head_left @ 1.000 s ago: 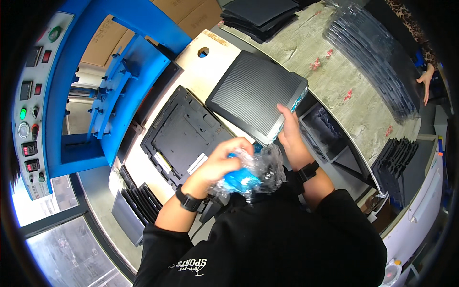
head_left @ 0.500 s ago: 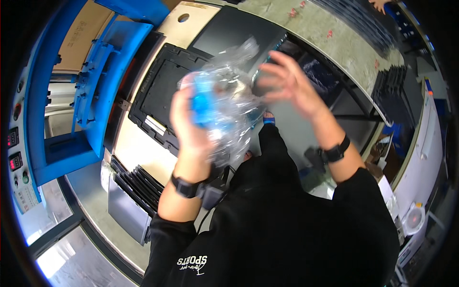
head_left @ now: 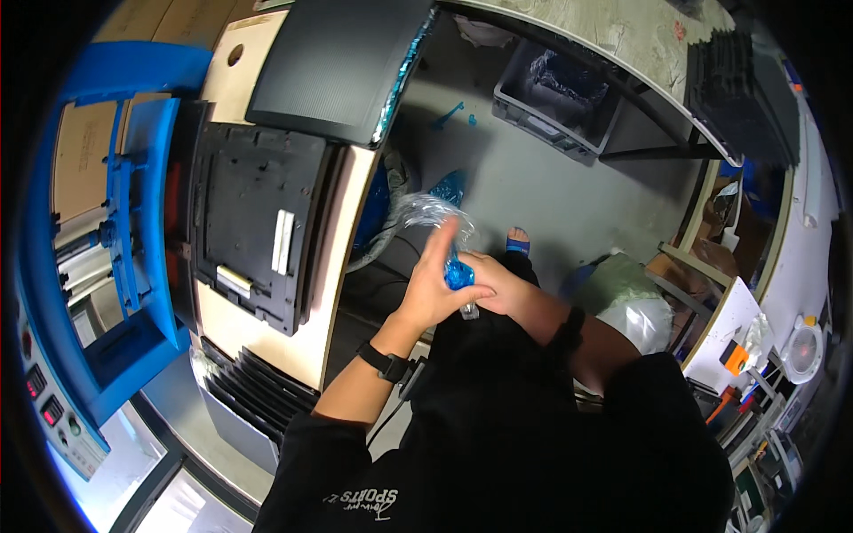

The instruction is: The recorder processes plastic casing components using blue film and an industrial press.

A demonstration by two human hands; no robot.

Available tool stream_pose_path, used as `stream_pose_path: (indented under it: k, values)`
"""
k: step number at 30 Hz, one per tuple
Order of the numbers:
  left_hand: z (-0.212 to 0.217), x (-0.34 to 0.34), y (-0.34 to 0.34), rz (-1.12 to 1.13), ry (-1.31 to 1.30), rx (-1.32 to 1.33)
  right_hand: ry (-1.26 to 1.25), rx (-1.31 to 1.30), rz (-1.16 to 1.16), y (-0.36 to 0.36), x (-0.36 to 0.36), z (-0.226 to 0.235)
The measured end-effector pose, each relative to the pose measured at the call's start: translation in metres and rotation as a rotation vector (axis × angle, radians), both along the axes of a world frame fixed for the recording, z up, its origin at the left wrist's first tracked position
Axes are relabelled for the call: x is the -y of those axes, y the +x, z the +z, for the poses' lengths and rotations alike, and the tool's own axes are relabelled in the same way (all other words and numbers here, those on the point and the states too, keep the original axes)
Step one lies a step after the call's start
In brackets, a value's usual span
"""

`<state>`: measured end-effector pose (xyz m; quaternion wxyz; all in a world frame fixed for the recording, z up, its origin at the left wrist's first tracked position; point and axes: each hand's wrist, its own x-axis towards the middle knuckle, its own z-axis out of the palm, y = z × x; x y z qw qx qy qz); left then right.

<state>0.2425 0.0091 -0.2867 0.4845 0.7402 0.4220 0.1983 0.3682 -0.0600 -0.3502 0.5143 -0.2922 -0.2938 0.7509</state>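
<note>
A crumpled wad of plastic film (head_left: 458, 274), blue and clear, is pressed between my two hands in front of my body. My left hand (head_left: 433, 289) is closed around one side of it, with the thumb across the front. From the other side my right hand (head_left: 498, 282) squeezes the film, its fingers partly hidden behind the wad and the left hand. A loose clear end sticks up beyond the left fingers, and a small tuft pokes out below. Left of the hands, a lined waste bin (head_left: 391, 209) with blue film inside stands beside the workbench.
A black fixture plate (head_left: 258, 209) and a dark flat panel (head_left: 342, 67) lie on the wooden bench top (head_left: 333, 275). The blue press (head_left: 151, 364) stands at the left. A grey crate (head_left: 555, 129) sits on the floor under the far table; blue film scraps lie nearby.
My hands have come together and lower. The film, earlier spread out in the left hand with the right hand open and apart, is now squeezed small between both. The view has shifted.
</note>
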Motion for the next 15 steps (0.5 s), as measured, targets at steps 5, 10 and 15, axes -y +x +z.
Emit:
stream_pose_path:
  k: [5,10,15]
  values:
    - [-0.051,-0.023,-0.023,0.19,0.088,-0.474,-0.649,-0.131,0.388,0.029,0.005,-0.049]
    - [-0.175,-0.11,-0.068,0.592,0.358,-0.981,-0.628,0.616,0.357,0.102,0.07,-0.16]
    - [-0.29,-0.201,-0.196,0.152,0.074,-1.024,-0.687,0.609,0.374,0.093,0.122,-0.21]
